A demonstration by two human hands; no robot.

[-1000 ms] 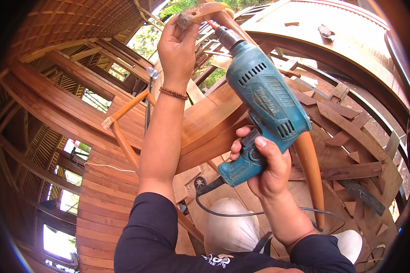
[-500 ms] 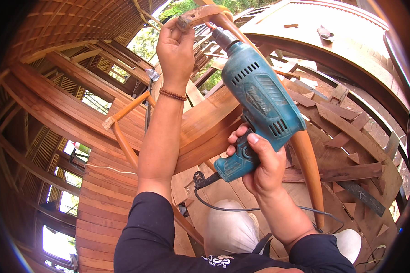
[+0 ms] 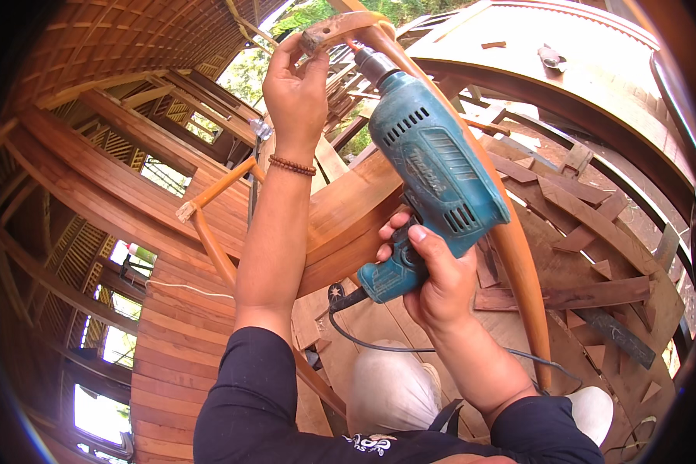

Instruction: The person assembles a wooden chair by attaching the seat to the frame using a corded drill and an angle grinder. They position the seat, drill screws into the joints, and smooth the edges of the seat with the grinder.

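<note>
- Teal electric drill (image 3: 429,174) is gripped by the right hand (image 3: 433,271), its long axis slanting up and left.
- Curved wooden rail (image 3: 518,255) is pinched at its top end by the left hand (image 3: 298,85), just beside the drill tip.

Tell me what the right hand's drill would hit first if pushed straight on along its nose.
Probably the curved wooden piece that the left hand pinches; the drill in the right hand already points at it.

no packages, signs or screens; only a dark printed label on the teal drill (image 3: 433,174) body's side
</note>
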